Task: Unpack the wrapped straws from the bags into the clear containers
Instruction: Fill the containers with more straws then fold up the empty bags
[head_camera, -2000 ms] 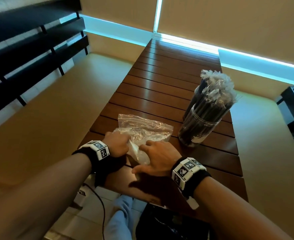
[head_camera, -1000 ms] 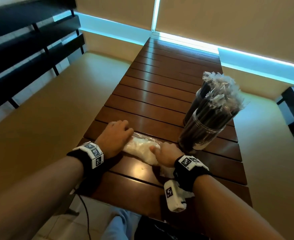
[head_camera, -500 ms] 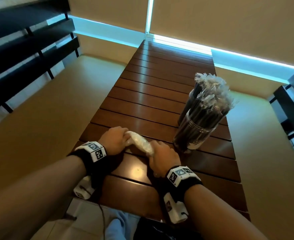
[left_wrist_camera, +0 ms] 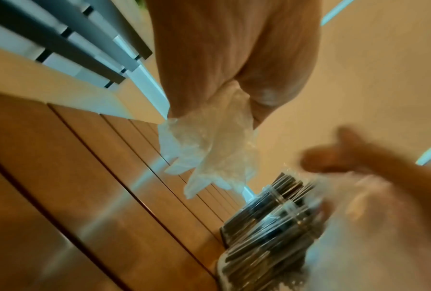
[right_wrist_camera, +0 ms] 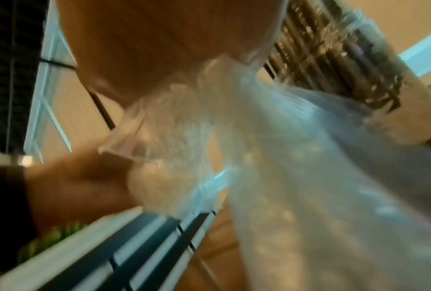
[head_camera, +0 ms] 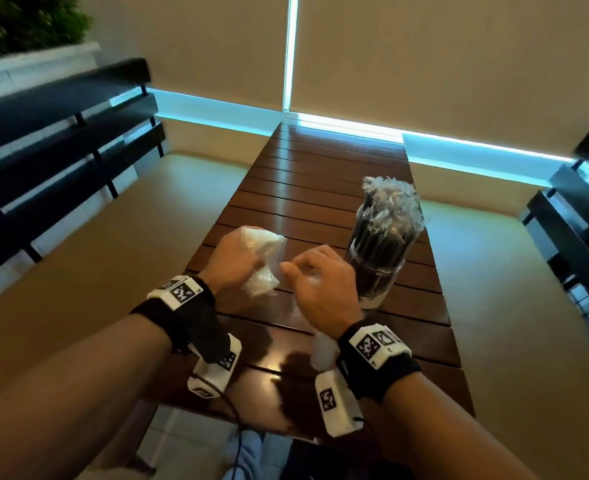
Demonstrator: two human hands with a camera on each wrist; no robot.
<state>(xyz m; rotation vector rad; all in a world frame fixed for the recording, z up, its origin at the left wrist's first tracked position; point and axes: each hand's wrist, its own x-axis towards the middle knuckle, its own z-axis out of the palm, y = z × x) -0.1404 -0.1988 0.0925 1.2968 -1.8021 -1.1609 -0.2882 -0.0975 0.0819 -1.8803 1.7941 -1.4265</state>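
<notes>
A clear round container packed with black wrapped straws stands on the right side of the slatted wooden table. My left hand is raised above the table and grips a crumpled clear plastic bag. The left wrist view shows this bag bunched in the left hand. My right hand is curled just to its right, beside the container, and holds clear plastic that drapes down past the wrist. I cannot tell whether this is the same bag. The container of straws is blurred.
A black slatted bench back runs along the left, with a beige seat below it. Another beige seat and dark bench are at the right. A plant sits at the top left.
Both hands pressed and rolled the bag flat on the table, then lifted it off. They now hold it in the air and have drawn slightly apart.
</notes>
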